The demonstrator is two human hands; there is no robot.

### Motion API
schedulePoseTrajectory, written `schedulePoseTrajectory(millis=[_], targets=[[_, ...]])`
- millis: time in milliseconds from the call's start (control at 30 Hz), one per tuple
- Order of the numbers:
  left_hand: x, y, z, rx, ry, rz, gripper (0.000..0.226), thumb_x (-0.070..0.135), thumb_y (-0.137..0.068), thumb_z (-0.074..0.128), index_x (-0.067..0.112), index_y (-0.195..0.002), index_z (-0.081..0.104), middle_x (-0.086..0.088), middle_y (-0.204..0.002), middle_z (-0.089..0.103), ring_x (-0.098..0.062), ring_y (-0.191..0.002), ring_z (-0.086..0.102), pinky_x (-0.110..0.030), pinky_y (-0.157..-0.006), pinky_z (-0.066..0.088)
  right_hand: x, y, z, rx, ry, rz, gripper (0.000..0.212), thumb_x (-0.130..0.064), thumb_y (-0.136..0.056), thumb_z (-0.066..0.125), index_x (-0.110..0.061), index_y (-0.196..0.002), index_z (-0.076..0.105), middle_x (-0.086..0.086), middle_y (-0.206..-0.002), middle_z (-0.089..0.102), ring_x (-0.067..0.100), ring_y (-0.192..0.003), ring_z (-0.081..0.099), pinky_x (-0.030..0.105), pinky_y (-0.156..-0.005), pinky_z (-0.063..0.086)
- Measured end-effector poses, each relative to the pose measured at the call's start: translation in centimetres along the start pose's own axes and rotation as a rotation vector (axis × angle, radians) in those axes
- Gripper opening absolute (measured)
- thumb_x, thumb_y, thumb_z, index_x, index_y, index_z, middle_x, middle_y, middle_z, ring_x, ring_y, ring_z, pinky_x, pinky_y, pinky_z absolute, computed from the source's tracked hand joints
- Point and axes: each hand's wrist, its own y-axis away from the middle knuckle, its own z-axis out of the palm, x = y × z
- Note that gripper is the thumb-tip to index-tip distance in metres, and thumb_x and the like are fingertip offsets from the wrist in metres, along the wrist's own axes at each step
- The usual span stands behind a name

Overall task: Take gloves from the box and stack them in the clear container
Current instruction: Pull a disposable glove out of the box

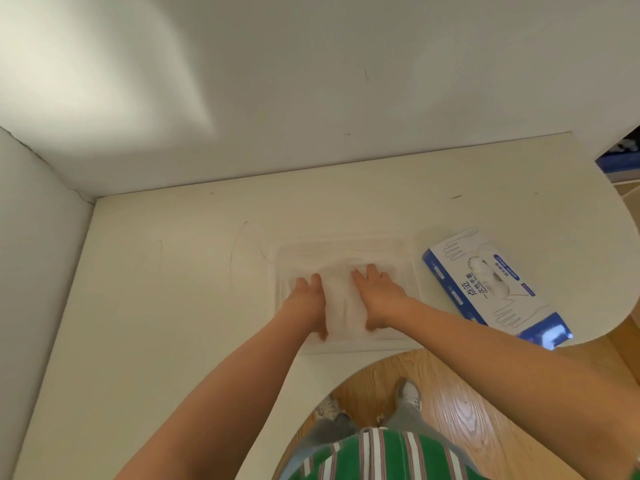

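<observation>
Gloves [343, 299]: pale translucent pile in the clear container [410, 258] on the white table [173, 289]. Left hand [306, 299] and right hand [377, 296] lie flat on the pile, fingers straight, gripping nothing.

Risk: the thin film may cling to the palms and lift when they rise, skewing the stack.

Count: one container, one glove box [485, 289] just right of it, two hands. The gloves cannot be counted, as the layers merge.

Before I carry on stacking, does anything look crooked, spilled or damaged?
Only small things. The glove box lies at a slant to the clear container, its near corner close to the edge of the table. Thin dark scuff lines mark it left of the container. Nothing spilled.
</observation>
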Motion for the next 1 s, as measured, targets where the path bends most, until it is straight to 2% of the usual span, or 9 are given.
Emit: schedulePoseTrajectory(millis=[200, 333, 500, 567, 600, 667, 700, 833, 1000], targets=[[-0.1, -0.4, 0.9, 0.01, -0.085, -0.007, 0.135, 0.015, -0.068, 0.087, 0.011, -0.151, -0.019, -0.019, -0.154, 0.001, -0.037, -0.129, 0.045, -0.04, -0.099, 0.046, -1.5, 0.2, -0.2, 0.148, 0.055, -0.04, 0.083, -0.006, -0.08, 0.071, -0.007, -0.147, 0.022, 0.015, -0.144, 0.024, 0.031, -0.122, 0.04, 0.034, -0.074, 0.043], [0.0, -0.2, 1.1, 0.037, -0.109, -0.009, 0.133, 0.014, -0.07, 0.086, 0.008, -0.151, -0.02, -0.021, -0.154, 0.003, -0.038, -0.125, 0.048, -0.038, -0.098, 0.045, -0.9, 0.1, 0.7, 0.037, 0.053, 0.004, 0.097, -0.009, -0.08, 0.073, -0.007, -0.152, 0.009, 0.015, -0.15, 0.016, 0.032, -0.129, 0.034, 0.035, -0.087, 0.046], [0.3, 0.4, 0.8, 0.026, -0.104, -0.055, 0.127, 0.012, -0.076, 0.082, 0.003, -0.15, -0.021, -0.023, -0.157, -0.004, -0.038, -0.132, 0.042, -0.038, -0.102, 0.042, -0.3, 0.1, -0.4, -0.027, -0.165, 0.144, 0.077, -0.005, -0.08, 0.07, 0.002, -0.142, 0.024, 0.016, -0.133, 0.036, 0.023, -0.097, 0.049, 0.026, -0.068, 0.04], [0.7, 1.1, -0.1, 0.023, -0.121, -0.079, 0.107, 0.011, -0.083, 0.074, -0.002, -0.152, -0.007, -0.024, -0.156, 0.007, -0.037, -0.13, 0.044, -0.036, -0.1, 0.043, 0.0, 0.7, -1.9, 0.016, -0.098, -0.017, 0.054, -0.011, -0.083, 0.069, -0.002, -0.129, 0.043, 0.013, -0.128, 0.038, 0.025, -0.098, 0.048, 0.03, -0.067, 0.041], [1.1, 1.6, -0.8, 0.068, -0.135, -0.069, 0.085, 0.01, -0.087, 0.068, -0.003, -0.15, 0.013, -0.023, -0.15, 0.025, -0.035, -0.125, 0.049, -0.034, -0.095, 0.045, 0.4, 1.3, -2.9, 0.072, -0.088, -0.119, 0.045, -0.018, -0.085, 0.068, -0.005, -0.124, 0.049, 0.012, -0.126, 0.04, 0.026, -0.102, 0.048, 0.032, -0.073, 0.045], [1.7, 2.7, -2.5, 0.246, -0.146, -0.055, 0.031, 0.007, -0.089, 0.055, 0.005, -0.12, 0.052, -0.013, -0.122, 0.056, -0.028, -0.105, 0.059, -0.03, -0.076, 0.046, 1.4, 2.2, -5.1, 0.203, -0.23, -0.267, 0.036, -0.027, -0.089, 0.064, -0.013, -0.122, 0.058, 0.005, -0.119, 0.047, 0.02, -0.1, 0.051, 0.035, -0.083, 0.048], [2.1, 3.3, -3.4, 0.346, -0.123, -0.064, 0.017, 0.007, -0.089, 0.052, 0.008, -0.104, 0.057, -0.009, -0.109, 0.062, -0.026, -0.095, 0.061, -0.029, -0.07, 0.044, 2.2, 2.7, -6.1, 0.282, -0.347, -0.314, 0.028, -0.027, -0.09, 0.062, -0.017, -0.116, 0.063, 0.001, -0.111, 0.053, 0.016, -0.092, 0.052, 0.034, -0.083, 0.048], [5.9, 4.8, -6.2, 0.664, 0.156, 0.046, 0.016, 0.017, -0.089, 0.051, 0.015, -0.095, 0.065, -0.001, -0.088, 0.066, -0.024, -0.082, 0.06, -0.029, -0.066, 0.042, 7.6, 4.1, -8.1, 0.563, -0.616, -0.262, 0.011, -0.021, -0.088, 0.058, -0.02, -0.087, 0.069, -0.007, -0.085, 0.066, 0.011, -0.075, 0.058, 0.032, -0.074, 0.051], [14.6, 4.3, -5.4, 0.567, 0.369, 0.349, 0.018, 0.022, -0.088, 0.056, 0.019, -0.104, 0.063, 0.003, -0.082, 0.063, -0.02, -0.084, 0.061, -0.029, -0.072, 0.045, 16.0, 5.0, -6.2, 0.492, -0.447, 0.061, 0.013, -0.021, -0.09, 0.053, -0.021, -0.087, 0.065, -0.004, -0.086, 0.066, 0.017, -0.081, 0.061, 0.033, -0.073, 0.052]])
